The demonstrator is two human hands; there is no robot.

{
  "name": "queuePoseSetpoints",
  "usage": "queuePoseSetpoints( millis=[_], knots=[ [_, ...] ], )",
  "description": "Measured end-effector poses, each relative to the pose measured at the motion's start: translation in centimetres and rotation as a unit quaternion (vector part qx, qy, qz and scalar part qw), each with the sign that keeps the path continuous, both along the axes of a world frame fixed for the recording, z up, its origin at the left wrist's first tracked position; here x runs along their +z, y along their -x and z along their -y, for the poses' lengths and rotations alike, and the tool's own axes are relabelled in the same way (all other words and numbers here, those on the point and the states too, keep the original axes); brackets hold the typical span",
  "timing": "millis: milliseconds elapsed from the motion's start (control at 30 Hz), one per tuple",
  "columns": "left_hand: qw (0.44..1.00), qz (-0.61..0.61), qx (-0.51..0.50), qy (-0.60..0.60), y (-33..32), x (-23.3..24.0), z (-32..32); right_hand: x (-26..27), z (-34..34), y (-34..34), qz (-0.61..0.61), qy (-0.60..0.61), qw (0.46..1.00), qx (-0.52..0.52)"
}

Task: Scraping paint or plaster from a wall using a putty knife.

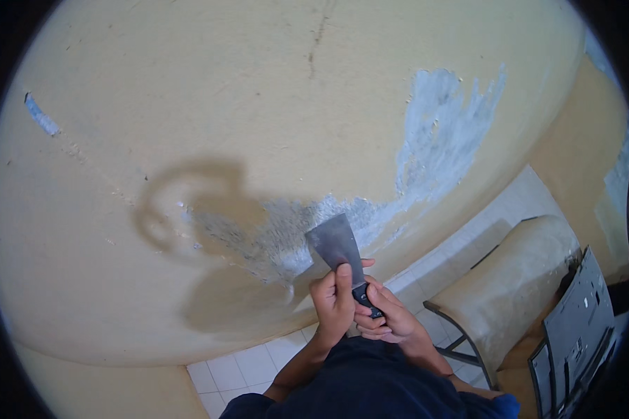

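Both my hands are on a wide-bladed putty knife (339,241) in front of the wall. My right hand (393,314) is wrapped around its black riveted handle (367,299). My left hand (333,301) grips the lower blade, with the thumb flat on its face. The blade's broad edge points up and left, overlapping a scraped grey patch (288,230) in the view; whether it touches the wall I cannot tell. Around that patch the wall (272,125) bears yellowish paint, and a larger bare patch (440,125) extends up to the right.
A worn, curved beige panel on a dark metal frame (508,283) stands at the right. Beside it lean dark flat panels (576,324). White floor tiles (249,364) run along the wall's foot. A small stripped strip (41,115) shows at far left.
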State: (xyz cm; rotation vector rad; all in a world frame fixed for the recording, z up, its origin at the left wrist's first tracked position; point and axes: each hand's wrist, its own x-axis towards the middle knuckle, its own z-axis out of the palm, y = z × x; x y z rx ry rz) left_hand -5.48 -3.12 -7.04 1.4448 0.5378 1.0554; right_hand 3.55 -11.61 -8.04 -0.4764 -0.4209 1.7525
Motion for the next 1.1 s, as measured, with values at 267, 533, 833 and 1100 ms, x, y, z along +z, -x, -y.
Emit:
queuePoseSetpoints(
  millis=[267, 533, 833, 1100],
  knots=[
    [1.000, -0.019, -0.021, 0.000, -1.3, 0.8, 0.2, 0.0, 1.1, -1.8, -0.023, 0.007, 1.000, -0.003],
    [0.992, 0.044, -0.100, 0.066, -4.0, 0.6, -0.3, 0.5, 1.8, -6.9, 0.134, 0.013, 0.990, 0.033],
    [0.988, 0.086, -0.089, 0.095, -3.7, 0.1, -0.1, 3.0, 1.8, -6.5, 0.228, 0.061, 0.972, 0.014],
    [0.995, 0.076, -0.037, 0.059, -3.4, 1.0, 0.5, 2.4, 1.9, -4.9, 0.165, 0.024, 0.986, 0.022]
  ],
)
